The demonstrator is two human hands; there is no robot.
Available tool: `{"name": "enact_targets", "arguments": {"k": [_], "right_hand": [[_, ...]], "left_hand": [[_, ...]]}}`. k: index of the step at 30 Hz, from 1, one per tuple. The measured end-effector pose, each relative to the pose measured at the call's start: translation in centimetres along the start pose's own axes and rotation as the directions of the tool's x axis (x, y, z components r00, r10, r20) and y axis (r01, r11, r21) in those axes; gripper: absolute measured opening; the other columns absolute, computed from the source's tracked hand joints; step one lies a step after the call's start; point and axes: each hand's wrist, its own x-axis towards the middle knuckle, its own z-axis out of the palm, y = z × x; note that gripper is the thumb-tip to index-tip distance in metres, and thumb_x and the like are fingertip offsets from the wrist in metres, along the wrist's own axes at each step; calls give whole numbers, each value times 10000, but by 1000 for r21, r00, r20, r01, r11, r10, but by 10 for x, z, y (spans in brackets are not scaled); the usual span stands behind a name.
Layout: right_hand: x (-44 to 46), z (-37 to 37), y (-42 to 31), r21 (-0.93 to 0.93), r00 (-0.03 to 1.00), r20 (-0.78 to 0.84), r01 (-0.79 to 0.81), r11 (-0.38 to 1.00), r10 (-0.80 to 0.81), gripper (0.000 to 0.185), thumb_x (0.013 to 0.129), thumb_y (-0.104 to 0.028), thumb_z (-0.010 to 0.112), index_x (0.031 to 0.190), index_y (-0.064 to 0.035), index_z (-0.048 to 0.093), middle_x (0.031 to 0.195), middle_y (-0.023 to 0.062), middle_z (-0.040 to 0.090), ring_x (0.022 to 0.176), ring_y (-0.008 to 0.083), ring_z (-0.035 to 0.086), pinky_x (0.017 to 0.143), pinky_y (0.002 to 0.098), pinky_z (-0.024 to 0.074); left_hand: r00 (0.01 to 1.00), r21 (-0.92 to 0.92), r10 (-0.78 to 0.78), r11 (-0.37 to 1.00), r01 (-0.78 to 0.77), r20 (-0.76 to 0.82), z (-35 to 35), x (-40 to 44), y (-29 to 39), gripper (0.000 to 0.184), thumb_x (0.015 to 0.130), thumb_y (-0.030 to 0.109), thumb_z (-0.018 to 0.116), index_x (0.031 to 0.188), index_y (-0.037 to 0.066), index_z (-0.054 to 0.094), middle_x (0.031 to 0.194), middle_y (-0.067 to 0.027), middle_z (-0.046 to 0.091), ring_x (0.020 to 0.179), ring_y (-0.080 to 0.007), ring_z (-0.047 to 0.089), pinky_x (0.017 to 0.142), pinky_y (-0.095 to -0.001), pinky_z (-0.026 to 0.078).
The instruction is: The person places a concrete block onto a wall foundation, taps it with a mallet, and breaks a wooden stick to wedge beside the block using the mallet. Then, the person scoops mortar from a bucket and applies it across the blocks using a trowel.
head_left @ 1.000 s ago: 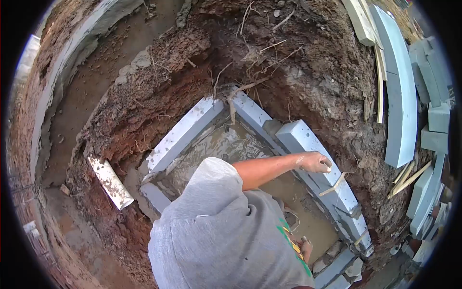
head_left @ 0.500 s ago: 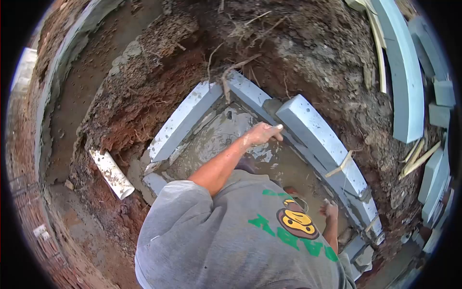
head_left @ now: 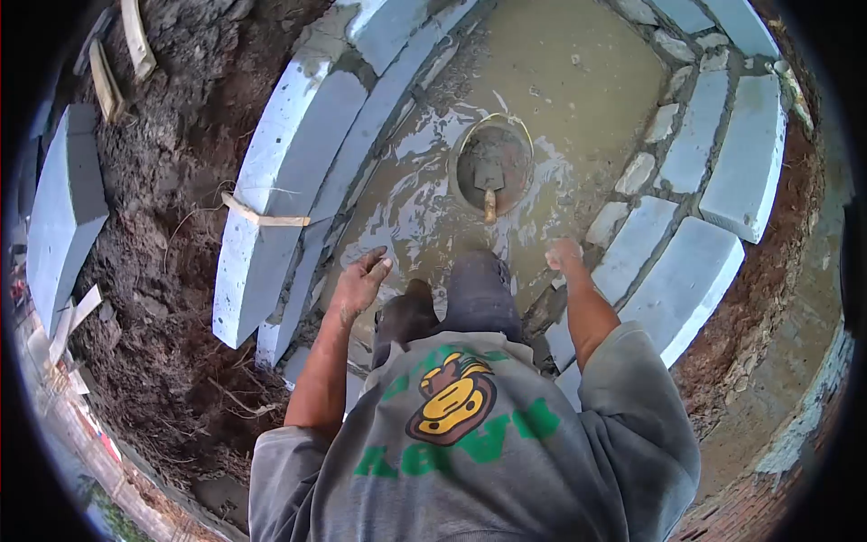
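My left hand (head_left: 359, 284) hangs over the muddy water (head_left: 578, 108), near the left block wall (head_left: 284, 163), fingers apart and holding nothing visible. At the right, my right hand (head_left: 564, 255) has its fingers curled beside the right block wall (head_left: 639, 244); whether anything is inside is hidden. Beyond my knees sits a round pan (head_left: 513, 161) of grey mortar. A trowel (head_left: 489, 185) lies in it, handle toward me. Neither hand touches the pan or trowel. A bent wooden strip (head_left: 262, 215) crosses the left wall's upper block.
Brown soil (head_left: 172, 181) with roots borders the left wall. A loose pale block (head_left: 68, 212) and wood pieces (head_left: 107, 81) lie on it at the far left. Rough stones (head_left: 636, 173) line the inner edge of the right wall.
The view has turned and now shows the pan and trowel between two walls. My left hand has drawn back from far across my body to its left side. My right hand shows more clearly.
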Motion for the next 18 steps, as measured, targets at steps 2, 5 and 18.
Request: {"name": "enact_targets", "arguments": {"k": [2, 5, 18], "right_hand": [[22, 14, 25, -88, 998, 31, -49, 995, 52, 242, 870, -300, 548, 909, -72, 617, 773, 126, 653, 578, 246, 627, 421, 360, 484], [47, 60, 24, -668, 970, 80, 224, 710, -231, 396, 888, -409, 496, 994, -50, 623, 856, 185, 663, 767, 318, 650, 649, 433, 520], [132, 173, -71, -677, 937, 125, 321, 663, -326, 571, 827, -444, 543, 1188, -9, 468, 1111, 222, 607, 1068, 353, 577, 900, 435, 465]], "left_hand": [[1000, -12, -7, 1000, 7, 12, 24, 51, 24, 527, 897, 320, 560, 1311, 6, 473, 1206, -194, 587, 1117, -251, 566, 948, -341, 421], [989, -98, -47, 995, 33, -142, 69, 135, 24, 578, 855, 326, 622, 1310, 5, 469, 1192, -218, 585, 1118, -275, 568, 940, -340, 428], [974, 372, 53, 927, 33, -218, 194, 400, 17, 648, 754, 370, 695, 1224, 1, 445, 1149, -254, 567, 1097, -372, 548, 939, -416, 425]]}}
